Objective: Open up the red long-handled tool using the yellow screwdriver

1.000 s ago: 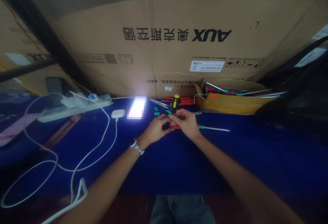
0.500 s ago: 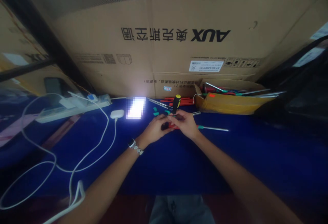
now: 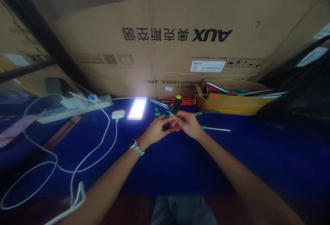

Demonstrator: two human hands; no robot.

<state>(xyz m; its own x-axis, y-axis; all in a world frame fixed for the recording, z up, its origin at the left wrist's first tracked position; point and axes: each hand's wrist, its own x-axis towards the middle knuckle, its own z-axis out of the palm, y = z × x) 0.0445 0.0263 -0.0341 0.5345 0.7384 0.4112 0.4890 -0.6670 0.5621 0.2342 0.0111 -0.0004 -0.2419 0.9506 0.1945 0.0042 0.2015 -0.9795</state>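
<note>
My left hand (image 3: 156, 129) and my right hand (image 3: 187, 124) meet over the blue table top (image 3: 180, 163), both closed around a red and black screwdriver handle (image 3: 172, 126). Its metal shaft (image 3: 216, 128), with a teal collar, sticks out to the right past my right hand. A black screwdriver with a yellow cap (image 3: 176, 103) stands just behind my fingers. Small teal pieces (image 3: 157, 112) lie to the left of it.
A shallow cardboard tray (image 3: 229, 103) holds several screwdrivers at the back right. Red tools (image 3: 177, 100) lie along a big AUX carton (image 3: 165, 36). A glowing phone (image 3: 137, 108), a white earbud case (image 3: 118, 114), a power strip (image 3: 74, 106) and white cables (image 3: 67, 163) lie left.
My hands have stayed together on the screwdriver handle, with only slight finger shifts. The shaft sticking out to the right looks a little shorter.
</note>
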